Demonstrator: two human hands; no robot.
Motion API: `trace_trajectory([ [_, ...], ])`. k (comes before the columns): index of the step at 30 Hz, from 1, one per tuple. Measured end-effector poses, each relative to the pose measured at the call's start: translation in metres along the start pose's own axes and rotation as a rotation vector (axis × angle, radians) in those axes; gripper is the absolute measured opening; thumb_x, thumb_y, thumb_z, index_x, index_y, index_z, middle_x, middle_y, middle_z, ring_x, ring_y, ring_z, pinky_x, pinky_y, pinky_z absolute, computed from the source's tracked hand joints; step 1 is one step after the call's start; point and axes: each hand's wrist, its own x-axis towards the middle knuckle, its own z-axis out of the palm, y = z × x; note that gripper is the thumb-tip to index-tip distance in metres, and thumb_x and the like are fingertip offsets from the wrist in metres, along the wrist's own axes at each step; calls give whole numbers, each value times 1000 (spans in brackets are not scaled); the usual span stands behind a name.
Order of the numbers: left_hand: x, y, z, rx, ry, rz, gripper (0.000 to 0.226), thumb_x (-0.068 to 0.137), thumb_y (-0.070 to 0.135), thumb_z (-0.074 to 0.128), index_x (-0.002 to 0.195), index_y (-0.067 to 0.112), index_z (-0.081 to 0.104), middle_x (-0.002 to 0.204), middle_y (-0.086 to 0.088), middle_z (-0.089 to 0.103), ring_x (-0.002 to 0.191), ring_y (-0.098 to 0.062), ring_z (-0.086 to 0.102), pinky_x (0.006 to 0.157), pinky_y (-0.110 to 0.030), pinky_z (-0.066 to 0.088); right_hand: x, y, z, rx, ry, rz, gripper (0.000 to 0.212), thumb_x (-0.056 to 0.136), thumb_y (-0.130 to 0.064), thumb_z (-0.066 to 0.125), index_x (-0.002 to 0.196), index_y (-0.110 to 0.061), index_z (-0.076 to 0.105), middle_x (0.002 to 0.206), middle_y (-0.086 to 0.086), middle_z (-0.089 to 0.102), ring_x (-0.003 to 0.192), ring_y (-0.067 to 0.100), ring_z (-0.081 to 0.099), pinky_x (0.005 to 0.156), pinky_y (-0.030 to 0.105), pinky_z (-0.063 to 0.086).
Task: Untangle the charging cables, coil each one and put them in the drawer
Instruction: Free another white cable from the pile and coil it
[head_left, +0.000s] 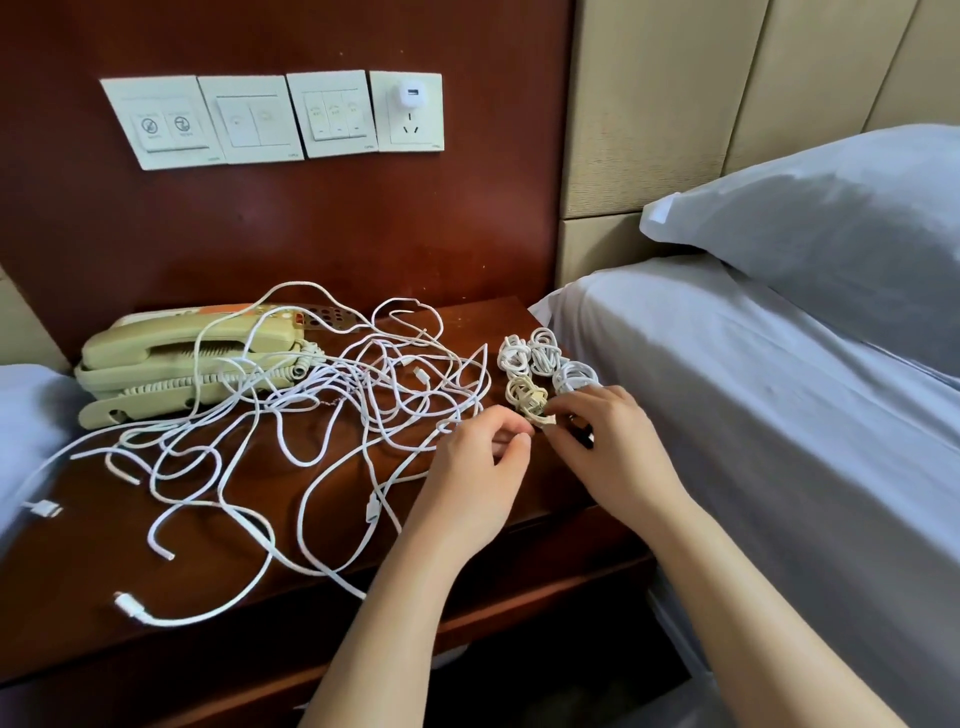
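A tangle of white charging cables (332, 415) sprawls over the dark wooden nightstand (218, 597). At its right end lie three white coiled cables (543, 356) and a cream coiled cable (525, 397). My left hand (480, 467) sits just left of the cream coil with fingers curled at its lower end, over a white loop. My right hand (605, 441) is on the other side, its fingertips pinching the cream coil's end. Whether the left hand actually grips a cable is hidden by its fingers. The drawer front (519, 613) below the top is closed.
A beige telephone (182, 364) with a curly cord stands at the back left, partly under the cables. Wall switches and a socket with a white charger (408, 96) are above. The bed (779, 415) with a pillow borders the nightstand on the right.
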Motion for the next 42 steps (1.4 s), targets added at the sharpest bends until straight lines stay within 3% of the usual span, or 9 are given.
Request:
trace_trajectory([
  [9,-27,-16,-63,177,250,11,13,91,15,53,86,21,63,75,13,61,71,9,54,57,-4,38,-7,-63,27,154,-165,-240,14,89,-16,61,100,-19,68,93,-8,59,83,12,55,71,30,47],
  [14,-47,-42,-100,308,215,-111,7,91,19,54,91,24,59,88,13,60,86,1,56,71,-7,39,-15,-97,46,229,-303,-335,17,92,-16,58,105,-16,68,97,-10,57,75,4,54,67,18,44],
  [18,-63,-56,-125,465,223,-141,9,90,20,55,98,22,60,91,15,54,94,-8,53,80,-22,41,-20,-123,63,187,-391,-402,28,94,-32,55,118,-18,62,110,-7,58,100,10,48,82,22,42],
  [21,-74,-68,-138,546,201,-181,16,91,25,55,107,24,57,109,12,55,106,-9,50,92,-27,41,-21,-138,72,111,-467,-422,44,91,-43,55,129,-20,54,123,-7,52,107,11,39,87,20,36],
  [25,-85,-80,-148,598,197,-260,28,92,29,53,119,21,51,118,8,49,115,-12,44,97,-28,39,-15,-151,87,124,-510,-418,45,91,-37,58,130,-17,53,131,-5,49,116,14,38,96,21,34],
  [30,-83,-91,-159,540,317,-312,21,91,24,54,112,19,56,101,7,46,96,-18,52,84,-27,42,0,-155,112,166,-418,-373,20,92,-18,57,110,-11,64,115,0,61,108,21,49,91,28,40],
  [37,-74,-113,-164,579,404,-196,6,89,24,58,93,20,61,110,6,48,108,-16,47,89,-29,37,21,-153,127,189,-206,-341,5,91,-16,60,89,-14,64,79,-5,63,74,18,60,66,29,42],
  [40,-64,-116,-170,467,443,-55,11,85,18,64,79,23,56,98,9,52,97,-10,51,88,-29,38,26,-150,133,100,-26,-317,10,89,-17,58,84,-20,65,67,-7,65,66,19,61,75,35,42],
  [42,-61,-114,-173,349,481,22,17,84,13,66,76,21,53,89,10,55,89,-2,52,83,-17,38,29,-148,134,103,73,-258,14,89,-19,55,83,-20,67,68,-7,66,71,19,61,88,40,38],
])
